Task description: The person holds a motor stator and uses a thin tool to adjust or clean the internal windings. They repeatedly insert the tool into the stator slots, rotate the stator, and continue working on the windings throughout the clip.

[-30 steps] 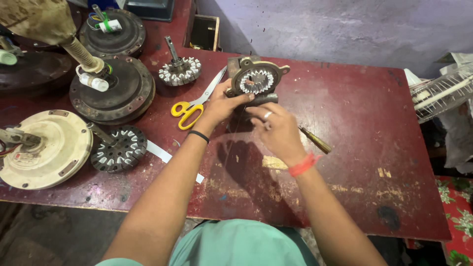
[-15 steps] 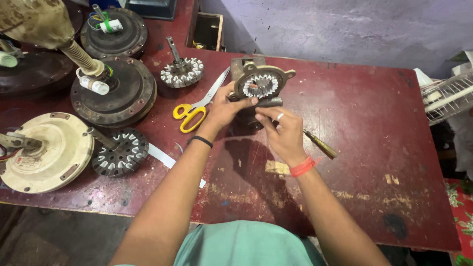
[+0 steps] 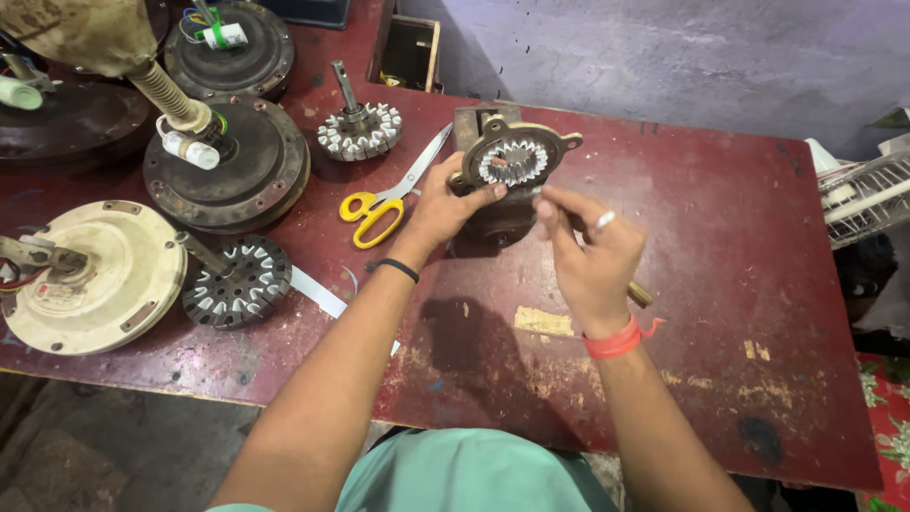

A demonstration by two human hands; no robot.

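Observation:
My left hand [image 3: 445, 210] grips a round metal motor stator [image 3: 517, 159] with a toothed white-lined core, held tilted above the red table [image 3: 720, 284]. My right hand [image 3: 590, 248], with a ring and a red wrist thread, is raised just right of the stator, its fingers pinched on a thin stick-like tool [image 3: 641, 294] whose end shows below the palm. The fingertips point at the stator's lower rim. A dark metal block [image 3: 471, 123] stands behind the stator.
Yellow-handled scissors [image 3: 384, 204] lie left of my left hand. Further left are a small wound stator on a shaft [image 3: 358, 130], a dark stator [image 3: 237, 282], a cream fan motor housing [image 3: 100, 275] and dark round housings [image 3: 227, 166]. A wooden box [image 3: 409, 52] sits at the back.
Both hands and the stator stay together; my right hand has lifted slightly, fingers closer to the stator's rim. The view has shifted a little.

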